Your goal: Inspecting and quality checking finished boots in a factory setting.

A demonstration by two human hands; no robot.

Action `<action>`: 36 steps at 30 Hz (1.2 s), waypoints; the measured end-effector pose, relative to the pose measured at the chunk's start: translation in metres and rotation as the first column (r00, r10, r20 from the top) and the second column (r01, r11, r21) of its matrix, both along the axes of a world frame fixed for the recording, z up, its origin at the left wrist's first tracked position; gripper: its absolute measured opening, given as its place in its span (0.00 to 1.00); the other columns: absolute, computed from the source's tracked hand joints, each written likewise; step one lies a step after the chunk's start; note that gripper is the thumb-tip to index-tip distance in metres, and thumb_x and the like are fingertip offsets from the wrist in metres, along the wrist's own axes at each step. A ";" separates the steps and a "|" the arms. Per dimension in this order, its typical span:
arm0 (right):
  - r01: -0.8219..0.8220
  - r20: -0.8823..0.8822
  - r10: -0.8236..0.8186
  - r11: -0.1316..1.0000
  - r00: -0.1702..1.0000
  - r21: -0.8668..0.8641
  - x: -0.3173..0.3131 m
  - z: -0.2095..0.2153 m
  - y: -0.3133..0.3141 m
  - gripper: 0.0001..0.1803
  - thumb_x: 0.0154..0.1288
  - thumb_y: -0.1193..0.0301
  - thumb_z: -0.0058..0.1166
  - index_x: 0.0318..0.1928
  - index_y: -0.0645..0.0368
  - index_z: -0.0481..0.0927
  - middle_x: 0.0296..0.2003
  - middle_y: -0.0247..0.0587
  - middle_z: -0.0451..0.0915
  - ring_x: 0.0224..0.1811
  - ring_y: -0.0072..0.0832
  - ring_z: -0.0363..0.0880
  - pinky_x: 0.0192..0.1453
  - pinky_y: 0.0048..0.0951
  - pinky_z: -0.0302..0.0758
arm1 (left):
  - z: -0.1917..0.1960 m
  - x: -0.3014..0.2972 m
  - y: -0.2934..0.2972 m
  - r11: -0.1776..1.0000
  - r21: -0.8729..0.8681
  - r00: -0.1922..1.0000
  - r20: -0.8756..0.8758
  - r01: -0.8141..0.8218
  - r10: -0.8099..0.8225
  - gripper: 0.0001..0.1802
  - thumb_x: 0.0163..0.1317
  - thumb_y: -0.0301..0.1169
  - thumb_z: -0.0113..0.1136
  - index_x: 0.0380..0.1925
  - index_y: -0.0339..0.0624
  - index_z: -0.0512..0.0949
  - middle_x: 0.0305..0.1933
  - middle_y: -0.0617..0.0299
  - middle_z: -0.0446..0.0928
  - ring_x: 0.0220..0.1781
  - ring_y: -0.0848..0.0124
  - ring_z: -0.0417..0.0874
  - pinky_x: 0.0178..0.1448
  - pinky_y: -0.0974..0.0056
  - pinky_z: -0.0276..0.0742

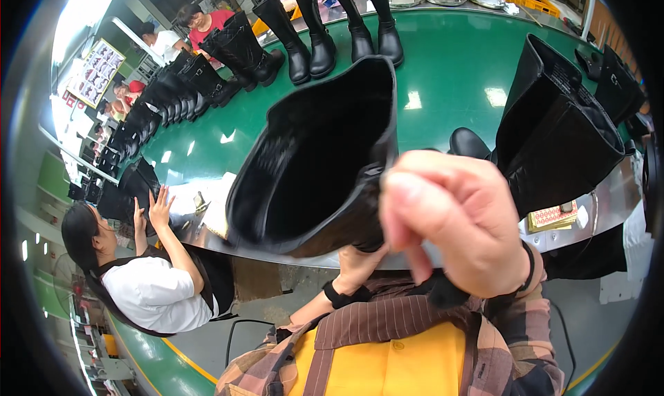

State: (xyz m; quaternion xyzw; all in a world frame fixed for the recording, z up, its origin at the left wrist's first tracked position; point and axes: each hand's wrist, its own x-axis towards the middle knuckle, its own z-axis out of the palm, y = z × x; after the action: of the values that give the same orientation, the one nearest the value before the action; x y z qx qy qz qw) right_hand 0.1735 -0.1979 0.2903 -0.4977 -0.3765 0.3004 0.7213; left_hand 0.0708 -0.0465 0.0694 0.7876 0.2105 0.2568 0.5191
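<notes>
In the centre of the frame, a tall black leather-look boot point(311, 164) is hanging tilted in front of the person, its wide mouth facing the camera, seemingly so that the lining and the rim are lying open to view. The left hand point(357, 266) is reaching up beneath it at lower centre and appears to be gripping and bearing it from below; its fingers are mostly hiding behind the shaft. The right hand point(453, 219), just right of centre, is curling narrow, thumb pressing toward forefinger, beside the boot's right edge. Whether it is pinching that edge or merely passing in front, I cannot tell. A dark fuzzy piece point(448, 290) is showing under it; what is holding that is unclear.

At right, a second black boot with a broad open shaft point(553, 133) is standing on the glossy green tabletop point(449, 67), probably within easy reach on purpose. A small pile of yellow-and-red printed cards point(552, 217) is lying by the near edge below it. At upper centre, upright black boots point(318, 47) are standing in a line, presumably keeping their shafts uncreased. At left, a co-worker in a white shirt point(155, 292) is raising both hands near another dark boot point(138, 181).
</notes>
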 end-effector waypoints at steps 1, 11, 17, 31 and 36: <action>-0.009 0.069 0.009 1.000 0.998 0.001 -0.001 0.000 0.006 0.18 0.75 0.69 0.39 0.26 0.64 0.72 0.21 0.34 0.73 0.15 0.16 0.69 0.22 0.16 0.65 | 0.003 -0.001 0.002 1.000 0.001 1.000 -0.002 -0.014 0.014 0.31 0.45 0.33 0.76 0.49 0.35 0.76 0.48 0.52 0.81 0.50 0.64 0.83 0.54 0.62 0.77; 0.258 0.441 -0.258 0.964 0.860 0.062 0.019 -0.042 -0.001 0.11 0.71 0.72 0.48 0.36 0.66 0.80 0.28 0.37 0.78 0.23 0.18 0.76 0.28 0.18 0.71 | -0.017 0.026 0.010 0.972 0.053 0.965 0.146 -0.229 0.219 0.41 0.45 0.32 0.75 0.57 0.35 0.62 0.47 0.49 0.80 0.47 0.60 0.84 0.54 0.60 0.76; 0.396 0.515 -0.317 0.917 0.796 -0.048 0.017 -0.061 -0.011 0.04 0.63 0.76 0.57 0.33 0.65 0.82 0.28 0.39 0.81 0.26 0.25 0.77 0.30 0.23 0.71 | -0.019 0.021 0.013 0.983 0.040 0.975 0.141 -0.180 0.173 0.44 0.45 0.32 0.76 0.59 0.34 0.61 0.49 0.48 0.79 0.49 0.59 0.83 0.55 0.60 0.76; 0.791 0.645 -0.739 0.270 -0.194 0.548 0.022 -0.059 -0.126 0.23 0.56 0.68 0.65 0.50 0.63 0.75 0.51 0.50 0.74 0.51 0.38 0.72 0.54 0.35 0.69 | -0.027 0.009 0.016 0.902 0.295 0.878 0.452 -0.316 0.160 0.48 0.45 0.24 0.73 0.63 0.35 0.53 0.62 0.49 0.57 0.61 0.59 0.65 0.66 0.53 0.61; 0.823 0.854 -0.374 0.302 -0.362 0.482 0.045 -0.025 -0.148 0.32 0.49 0.60 0.70 0.52 0.62 0.74 0.61 0.54 0.67 0.63 0.47 0.64 0.67 0.45 0.59 | 0.004 0.005 0.010 0.799 0.427 0.724 0.690 -0.423 0.014 0.35 0.49 0.22 0.65 0.57 0.35 0.59 0.53 0.51 0.63 0.50 0.59 0.69 0.56 0.56 0.67</action>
State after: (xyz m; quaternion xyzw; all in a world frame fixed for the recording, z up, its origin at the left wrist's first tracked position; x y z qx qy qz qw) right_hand 0.2184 -0.3457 0.2657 -0.7921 -0.3028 -0.4759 0.2333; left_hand 0.0758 -0.0364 0.0733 0.7295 0.0260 0.6280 0.2698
